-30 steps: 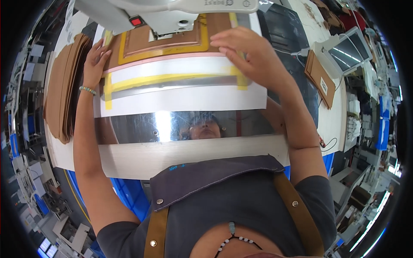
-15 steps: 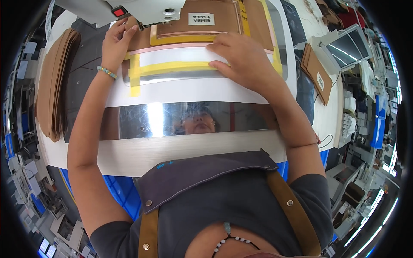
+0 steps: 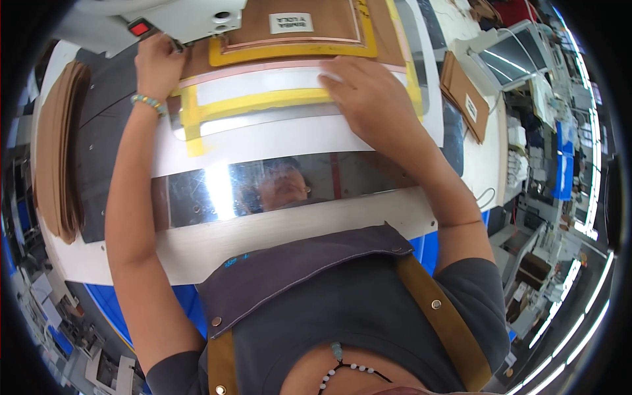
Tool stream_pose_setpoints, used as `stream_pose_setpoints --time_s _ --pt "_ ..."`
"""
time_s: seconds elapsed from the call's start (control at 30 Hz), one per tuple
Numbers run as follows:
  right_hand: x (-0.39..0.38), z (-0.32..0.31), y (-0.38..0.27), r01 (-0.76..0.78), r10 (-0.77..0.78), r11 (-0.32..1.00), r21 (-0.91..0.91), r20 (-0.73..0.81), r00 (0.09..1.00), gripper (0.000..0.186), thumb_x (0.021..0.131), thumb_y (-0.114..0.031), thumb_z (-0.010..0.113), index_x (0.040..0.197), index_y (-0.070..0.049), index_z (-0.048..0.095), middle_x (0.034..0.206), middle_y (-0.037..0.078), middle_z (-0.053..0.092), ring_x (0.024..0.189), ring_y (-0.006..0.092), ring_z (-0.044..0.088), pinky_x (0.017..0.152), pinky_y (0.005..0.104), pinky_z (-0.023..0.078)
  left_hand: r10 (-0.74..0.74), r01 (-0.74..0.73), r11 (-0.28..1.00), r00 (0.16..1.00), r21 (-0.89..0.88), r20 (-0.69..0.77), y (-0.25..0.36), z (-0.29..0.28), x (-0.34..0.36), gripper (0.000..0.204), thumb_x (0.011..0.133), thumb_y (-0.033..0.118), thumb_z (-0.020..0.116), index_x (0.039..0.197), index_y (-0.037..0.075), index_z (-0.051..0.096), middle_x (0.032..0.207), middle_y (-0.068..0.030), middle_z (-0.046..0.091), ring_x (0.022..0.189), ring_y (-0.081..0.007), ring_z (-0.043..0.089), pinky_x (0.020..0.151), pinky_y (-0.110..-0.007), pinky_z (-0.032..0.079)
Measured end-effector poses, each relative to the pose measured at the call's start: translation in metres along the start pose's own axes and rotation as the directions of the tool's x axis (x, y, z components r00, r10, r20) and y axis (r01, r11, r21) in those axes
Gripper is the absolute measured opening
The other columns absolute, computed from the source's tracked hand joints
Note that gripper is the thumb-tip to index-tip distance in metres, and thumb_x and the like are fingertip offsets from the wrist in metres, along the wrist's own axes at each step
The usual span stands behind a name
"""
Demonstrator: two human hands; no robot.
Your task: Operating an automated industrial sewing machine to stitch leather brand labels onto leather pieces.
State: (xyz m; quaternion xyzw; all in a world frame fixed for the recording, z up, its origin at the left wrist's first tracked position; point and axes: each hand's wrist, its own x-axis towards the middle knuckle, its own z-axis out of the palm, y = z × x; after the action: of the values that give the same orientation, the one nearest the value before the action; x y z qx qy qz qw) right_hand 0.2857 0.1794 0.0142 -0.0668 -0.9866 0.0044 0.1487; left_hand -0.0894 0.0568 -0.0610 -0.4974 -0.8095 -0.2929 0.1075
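The brown panel (image 3: 391,51) and its yellow frame (image 3: 296,52) have slid rightward out from under the white machine head (image 3: 99,20), baring the white label (image 3: 291,23). The left hand's (image 3: 160,66) fingers curl beside the red switch (image 3: 139,27), their grip unclear; the right hand's (image 3: 372,99) bend loosely at the panel's near edge, where uneven pressure could skew the frame.

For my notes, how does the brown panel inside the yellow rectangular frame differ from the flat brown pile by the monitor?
The brown panel lies inside a yellow rectangular frame; the flat brown pile has no frame. The panel's white label lies nearly level in view; the pile's label slants steeply. Both are brown and labelled.
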Motion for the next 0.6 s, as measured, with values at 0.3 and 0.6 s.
stream_pose_setpoints --time_s 0.3,0.6 --pt "-0.063 0.016 0.003 -0.410 0.406 0.906 -0.100 -0.066 0.912 0.040 0.100 -0.012 0.062 0.137 0.003 0.062 0.141 0.030 0.060 0.130 0.0448 0.060 0.108 0.0493 0.050 -0.007 -0.001 0.999 0.988 -0.052 -0.155 -0.019 0.002 0.007 0.030 0.096 0.024 0.062 0.084 -0.003 0.068 0.061 -0.0196 0.060 0.058 -0.0364 0.059 0.062 -0.042 0.048" --pt "-0.012 0.003 -0.003 -0.177 0.184 0.979 0.099 -0.073 0.980 0.029 0.096 -0.013 0.067 0.122 -0.001 0.071 0.126 0.020 0.071 0.119 0.0389 0.066 0.101 0.0450 0.054 -0.403 0.260 0.716 0.912 -0.647 -0.079 -0.105 -0.165 -0.076 0.012 0.101 0.003 0.066 0.095 0.009 0.056 0.099 0.0039 0.060 0.097 -0.0053 0.057 0.087 -0.024 0.048"
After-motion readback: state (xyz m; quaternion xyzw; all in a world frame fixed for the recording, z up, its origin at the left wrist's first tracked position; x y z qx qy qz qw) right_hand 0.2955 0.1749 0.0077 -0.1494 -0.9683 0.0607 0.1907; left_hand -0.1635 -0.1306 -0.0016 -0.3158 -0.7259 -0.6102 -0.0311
